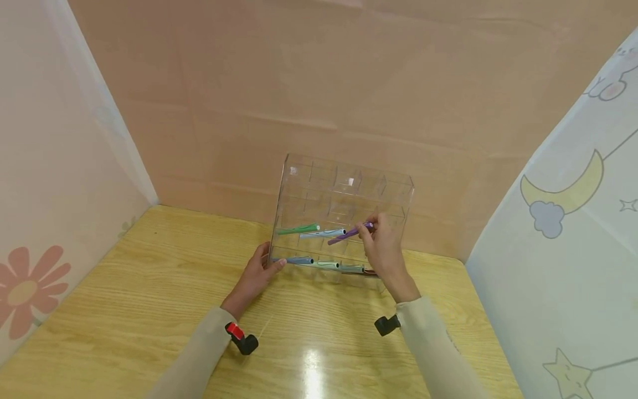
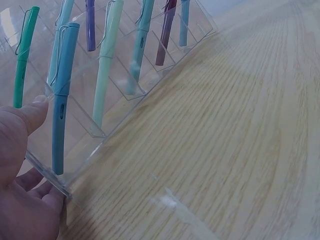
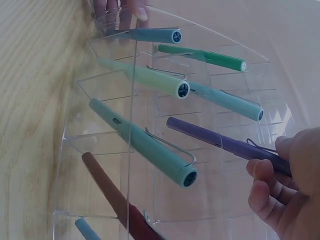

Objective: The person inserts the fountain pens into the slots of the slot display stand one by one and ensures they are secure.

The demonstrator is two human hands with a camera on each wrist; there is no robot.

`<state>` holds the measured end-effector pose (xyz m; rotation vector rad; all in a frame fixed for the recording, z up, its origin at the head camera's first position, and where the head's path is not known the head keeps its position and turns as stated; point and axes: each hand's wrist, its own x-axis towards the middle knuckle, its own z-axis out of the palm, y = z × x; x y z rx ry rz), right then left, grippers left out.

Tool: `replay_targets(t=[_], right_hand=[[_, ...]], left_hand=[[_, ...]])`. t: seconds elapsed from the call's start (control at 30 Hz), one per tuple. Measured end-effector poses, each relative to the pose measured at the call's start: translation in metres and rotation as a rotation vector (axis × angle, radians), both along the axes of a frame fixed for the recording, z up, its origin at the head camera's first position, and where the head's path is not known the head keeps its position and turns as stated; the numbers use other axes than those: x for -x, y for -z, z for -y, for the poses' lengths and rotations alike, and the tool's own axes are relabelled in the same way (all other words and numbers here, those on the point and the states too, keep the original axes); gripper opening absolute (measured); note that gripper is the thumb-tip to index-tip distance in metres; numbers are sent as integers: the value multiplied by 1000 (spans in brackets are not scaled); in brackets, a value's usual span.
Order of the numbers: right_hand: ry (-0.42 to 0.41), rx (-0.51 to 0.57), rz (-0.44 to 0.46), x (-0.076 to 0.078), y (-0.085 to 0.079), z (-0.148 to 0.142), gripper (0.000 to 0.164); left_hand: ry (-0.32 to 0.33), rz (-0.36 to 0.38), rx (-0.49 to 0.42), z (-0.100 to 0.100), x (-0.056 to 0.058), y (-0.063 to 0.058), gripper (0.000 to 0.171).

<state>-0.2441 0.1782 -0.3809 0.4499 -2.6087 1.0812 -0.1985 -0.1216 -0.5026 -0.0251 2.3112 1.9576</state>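
A clear acrylic pen rack (image 1: 282, 191) leans upright on the table. My left hand (image 1: 253, 277) grips its lower left corner, thumb in front, fingers behind. With thumb and fingers, my right hand (image 1: 386, 252) pinches the clip end of a purple fountain pen (image 3: 200, 134), whose other end is at the second row from the bottom. Left of it in that row lie a green pen (image 1: 301, 229) and a light blue pen (image 3: 230, 102). The bottom row holds a blue pen (image 2: 62, 95), a pale green pen (image 3: 155, 80), a teal pen (image 3: 155, 152), a dark red pen (image 3: 107, 185) and another blue pen (image 3: 87, 229).
A wood-grain table (image 1: 174, 310) carries the rack. Behind stands a pinkish-tan backdrop (image 1: 299, 83). Patterned white sheets hang at the left (image 1: 50, 138) and right (image 1: 548, 288). The rack's upper rows show no pens.
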Motion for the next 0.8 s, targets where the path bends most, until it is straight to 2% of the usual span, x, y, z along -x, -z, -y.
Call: replay_targets(t=[0.17, 0.5, 0.8], right_hand=[[-2, -3, 27, -1, 6, 1, 25], [-9, -26, -18, -3, 15, 1, 22], [-15, -43, -60, -1, 20, 2, 25]], left_hand=[[1, -1, 4, -1, 1, 1, 78], [2, 0, -3, -1, 1, 2, 77], [3, -8, -1, -1, 2, 2, 79]])
